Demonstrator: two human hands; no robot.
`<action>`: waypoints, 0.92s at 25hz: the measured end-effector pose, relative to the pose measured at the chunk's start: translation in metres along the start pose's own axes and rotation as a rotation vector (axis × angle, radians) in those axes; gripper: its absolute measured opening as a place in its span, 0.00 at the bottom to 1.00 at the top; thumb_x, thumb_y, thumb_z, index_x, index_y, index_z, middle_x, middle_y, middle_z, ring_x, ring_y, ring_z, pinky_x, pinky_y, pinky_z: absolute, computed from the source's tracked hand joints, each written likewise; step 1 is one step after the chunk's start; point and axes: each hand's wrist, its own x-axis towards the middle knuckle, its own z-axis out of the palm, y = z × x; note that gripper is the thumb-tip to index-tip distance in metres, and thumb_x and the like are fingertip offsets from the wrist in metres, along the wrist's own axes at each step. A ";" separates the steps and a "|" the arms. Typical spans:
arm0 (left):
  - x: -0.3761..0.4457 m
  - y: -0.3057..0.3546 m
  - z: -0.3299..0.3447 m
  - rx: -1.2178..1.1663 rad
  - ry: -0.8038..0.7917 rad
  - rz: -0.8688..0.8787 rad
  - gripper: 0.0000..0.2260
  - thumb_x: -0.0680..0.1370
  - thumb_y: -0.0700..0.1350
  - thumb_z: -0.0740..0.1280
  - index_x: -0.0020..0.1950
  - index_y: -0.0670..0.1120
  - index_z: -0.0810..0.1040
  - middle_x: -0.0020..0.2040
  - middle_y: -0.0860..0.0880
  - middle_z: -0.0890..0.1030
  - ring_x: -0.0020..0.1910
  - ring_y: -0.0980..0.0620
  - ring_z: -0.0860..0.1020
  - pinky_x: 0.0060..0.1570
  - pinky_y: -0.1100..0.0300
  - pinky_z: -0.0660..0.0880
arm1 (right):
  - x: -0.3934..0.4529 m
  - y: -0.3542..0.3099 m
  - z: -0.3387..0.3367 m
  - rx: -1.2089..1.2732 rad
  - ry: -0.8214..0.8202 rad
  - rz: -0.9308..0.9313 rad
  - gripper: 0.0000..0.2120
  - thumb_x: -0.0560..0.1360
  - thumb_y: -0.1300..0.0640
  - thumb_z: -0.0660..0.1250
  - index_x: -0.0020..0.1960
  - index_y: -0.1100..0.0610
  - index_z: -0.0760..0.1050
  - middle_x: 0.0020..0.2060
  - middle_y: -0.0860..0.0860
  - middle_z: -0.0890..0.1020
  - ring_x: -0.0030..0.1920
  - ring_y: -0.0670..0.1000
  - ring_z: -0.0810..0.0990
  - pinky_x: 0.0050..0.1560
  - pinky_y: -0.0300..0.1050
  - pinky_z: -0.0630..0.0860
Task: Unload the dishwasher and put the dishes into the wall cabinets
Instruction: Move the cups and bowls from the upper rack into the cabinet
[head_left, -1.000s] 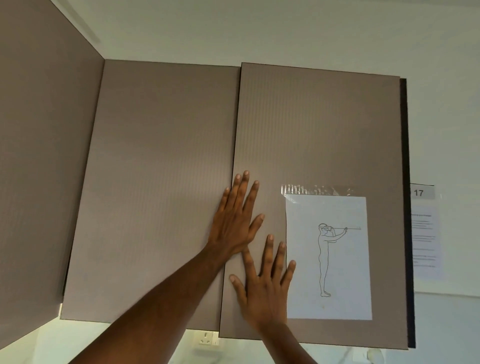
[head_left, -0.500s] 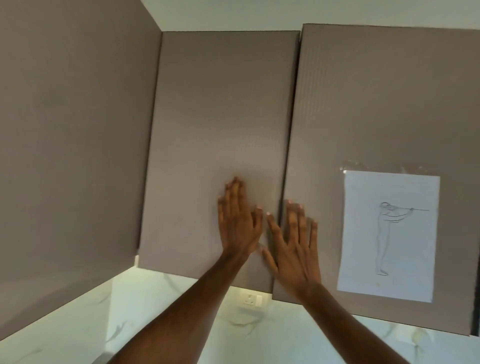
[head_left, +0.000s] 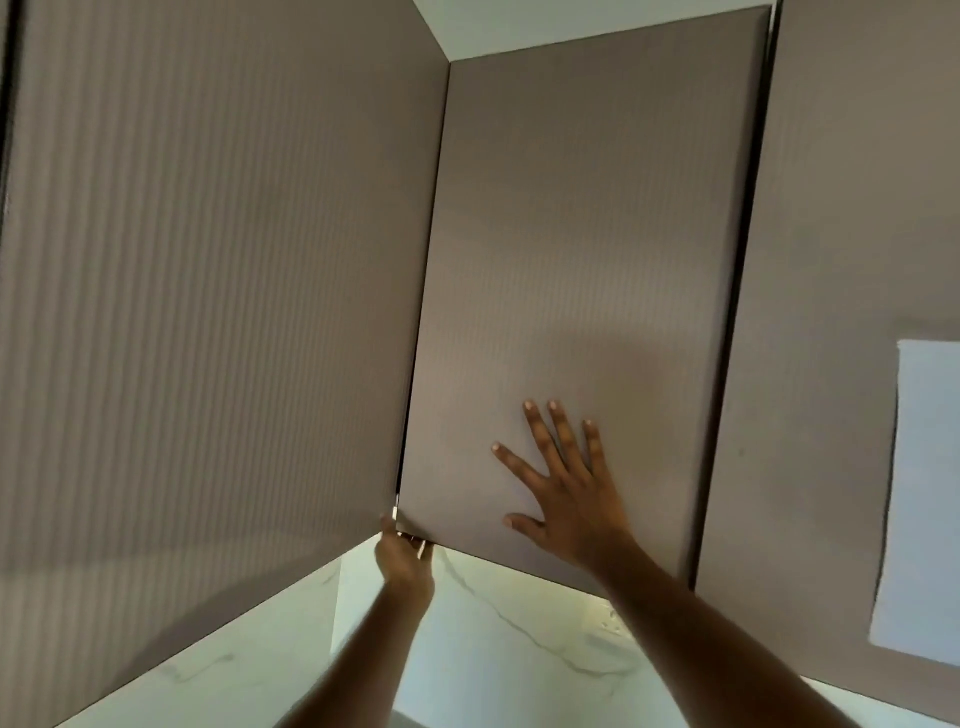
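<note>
Up we look, and the biggest thing filling our view is the left wall cabinet face (head_left: 208, 291), a broad taupe panel angled toward us along the side wall. Next in size comes the middle cabinet door (head_left: 582, 234), shut flat, its lower left corner meeting that side panel at a narrow dark gap. To the right we have the neighbouring cabinet door (head_left: 831, 260), separated from the middle one by a thin dark seam, with a white paper sheet (head_left: 919, 493) stuck to its face at the edge of frame. Below the cabinets runs the pale marble-veined backsplash (head_left: 493, 639). Now our hands: the right hand (head_left: 566, 493) lies palm-flat on the lower part of the middle door, fingers spread wide, gripping nothing. The left hand (head_left: 405, 558) reaches up beneath the door's lower left corner, fingers curled around the bottom edge there, thumb up against the corner. No dishes show anywhere in our view, and the dishwasher is out of sight too
</note>
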 end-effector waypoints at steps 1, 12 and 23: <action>-0.001 0.004 0.002 -0.064 -0.011 0.002 0.12 0.87 0.51 0.58 0.63 0.46 0.75 0.61 0.44 0.79 0.56 0.44 0.79 0.65 0.47 0.74 | -0.001 -0.001 -0.002 0.010 -0.010 0.000 0.48 0.72 0.25 0.62 0.84 0.40 0.47 0.83 0.59 0.37 0.82 0.65 0.36 0.78 0.73 0.46; -0.151 0.073 -0.097 0.020 -0.101 -0.035 0.19 0.82 0.58 0.58 0.46 0.44 0.78 0.43 0.46 0.79 0.42 0.48 0.80 0.56 0.51 0.80 | -0.050 -0.020 -0.142 0.281 -0.166 0.037 0.37 0.76 0.27 0.58 0.81 0.39 0.55 0.84 0.54 0.42 0.83 0.65 0.47 0.76 0.77 0.50; -0.422 0.012 0.040 1.186 -0.973 0.454 0.26 0.82 0.65 0.57 0.80 0.65 0.58 0.80 0.57 0.64 0.75 0.56 0.69 0.70 0.52 0.73 | -0.200 0.035 -0.348 1.004 0.420 0.612 0.31 0.81 0.41 0.67 0.76 0.57 0.66 0.69 0.53 0.78 0.65 0.55 0.80 0.64 0.44 0.76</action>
